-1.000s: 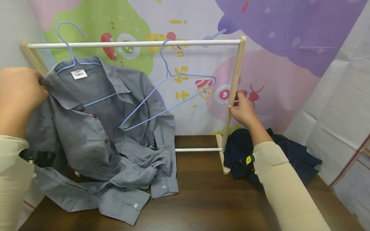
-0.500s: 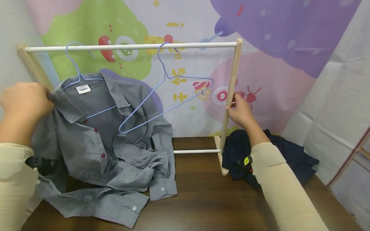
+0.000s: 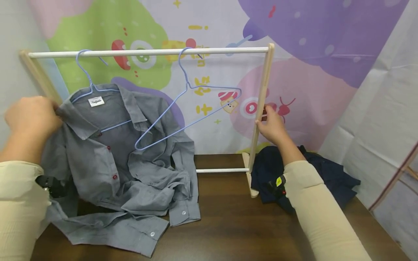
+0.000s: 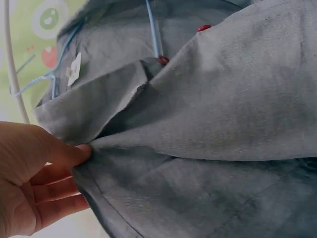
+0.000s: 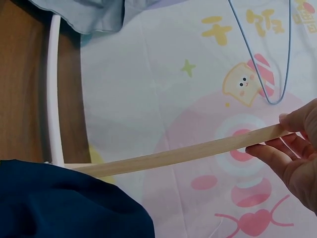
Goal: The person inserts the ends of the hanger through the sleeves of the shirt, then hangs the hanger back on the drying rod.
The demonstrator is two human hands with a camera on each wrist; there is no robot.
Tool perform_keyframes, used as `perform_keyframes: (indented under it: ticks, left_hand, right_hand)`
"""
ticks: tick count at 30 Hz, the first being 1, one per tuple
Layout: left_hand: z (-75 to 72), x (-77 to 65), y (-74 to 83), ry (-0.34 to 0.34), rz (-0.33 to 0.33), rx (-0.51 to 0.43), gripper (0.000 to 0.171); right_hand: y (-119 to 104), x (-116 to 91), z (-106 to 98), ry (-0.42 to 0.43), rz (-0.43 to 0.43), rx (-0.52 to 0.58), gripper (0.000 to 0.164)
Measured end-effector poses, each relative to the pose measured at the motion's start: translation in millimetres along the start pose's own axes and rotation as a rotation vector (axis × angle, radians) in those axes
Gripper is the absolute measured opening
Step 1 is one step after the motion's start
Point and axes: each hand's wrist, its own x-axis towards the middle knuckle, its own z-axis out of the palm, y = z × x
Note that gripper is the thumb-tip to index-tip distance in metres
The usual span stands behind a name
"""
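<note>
A grey button-up shirt hangs at the left on a light blue wire hanger. That hanger's hook sits over the white top rod of a garment rack. My left hand pinches the shirt near the collar at its left shoulder; the left wrist view shows the thumb pressed on the cloth. With fingers and thumb, my right hand holds the rack's wooden side post. The shirt's sleeves and lower part lie gathered on the brown table.
A second blue wire hanger hangs bare on the rod, overlapping the shirt in the head view. Dark navy clothing lies folded on the table beside the rack's right foot. A cartoon-print cloth hangs behind.
My left hand has come down and slightly right with the shirt, and the hanger's hook has dropped from above the rod to over it. My right hand stays on the post.
</note>
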Motion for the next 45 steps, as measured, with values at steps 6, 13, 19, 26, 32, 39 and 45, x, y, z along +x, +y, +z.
perform_keyframes:
  ticks: [6, 13, 19, 26, 32, 39, 45]
  left_hand:
    - [9.8, 0.1, -7.0, 0.026, -0.007, -0.025, 0.040]
    - [24.4, -8.8, -5.7, 0.142, 0.002, -0.112, 0.042]
    - [40.1, -25.1, 4.0, 0.338, -0.041, -0.210, 0.042]
    - [70.0, -36.4, 23.0, 0.736, 0.070, -0.295, 0.025]
    - [100.7, -49.3, 35.6, 0.628, 0.215, -0.322, 0.019]
    - [137.0, -70.3, 54.5, 0.445, 0.334, -0.362, 0.015]
    - [148.5, -88.9, 80.8, 0.308, 0.392, -0.428, 0.016]
  right_hand:
    - [0, -1, 4, 0.052, -0.012, 0.014, 0.055]
    - [1, -3, 4, 0.075, -0.015, 0.028, 0.054]
    - [9, -16, 2, 0.054, -0.025, 0.079, 0.051]
    - [21, -38, -4, -0.003, -0.047, 0.021, 0.053]
    - [31, -60, -10, -0.067, -0.050, -0.058, 0.041]
    - [36, -89, -14, -0.128, -0.068, -0.089, 0.032]
    - [36, -110, -16, -0.118, -0.135, -0.106, 0.031]
